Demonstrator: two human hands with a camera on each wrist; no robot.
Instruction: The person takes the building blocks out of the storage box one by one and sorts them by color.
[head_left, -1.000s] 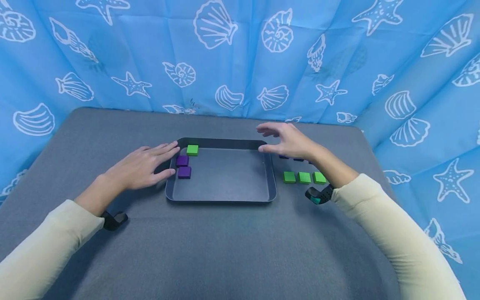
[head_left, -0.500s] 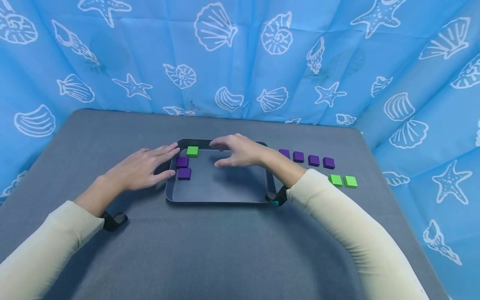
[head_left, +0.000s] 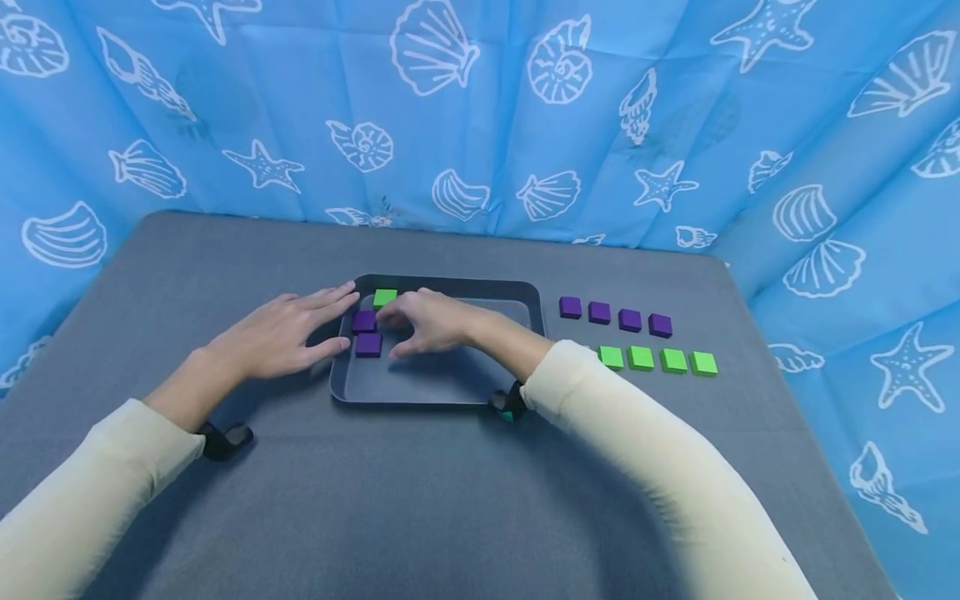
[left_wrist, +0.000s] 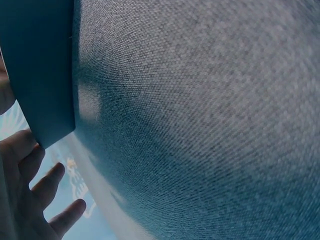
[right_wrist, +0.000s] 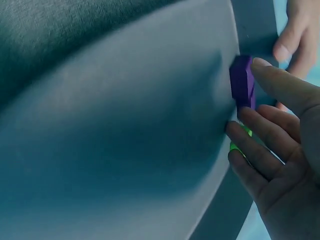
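My left hand (head_left: 288,333) lies along the left rim of the dark baking tray (head_left: 450,393), fingers extended and touching it. In the left wrist view its fingers (left_wrist: 47,187) spread past the tray's corner. My right hand (head_left: 431,321) reaches over the tray's left part, thumb and fingers apart. By its fingertips sit a far purple block (head_left: 363,322), a near purple block (head_left: 368,345) and a green block (head_left: 385,297). In the right wrist view, the right thumb (right_wrist: 272,77) is beside a purple block (right_wrist: 241,80); the fingers partly hide the green block (right_wrist: 247,131).
Right of the tray, a row of purple blocks (head_left: 599,312) lies on the grey table (head_left: 420,500). A row of green blocks (head_left: 640,358) lies nearer, partly behind the right sleeve (head_left: 637,442). A blue shell-print curtain (head_left: 487,125) hangs behind the table.
My right hand has moved left, from near the block rows across the tray to its left-side blocks. My left hand stays at the rim.
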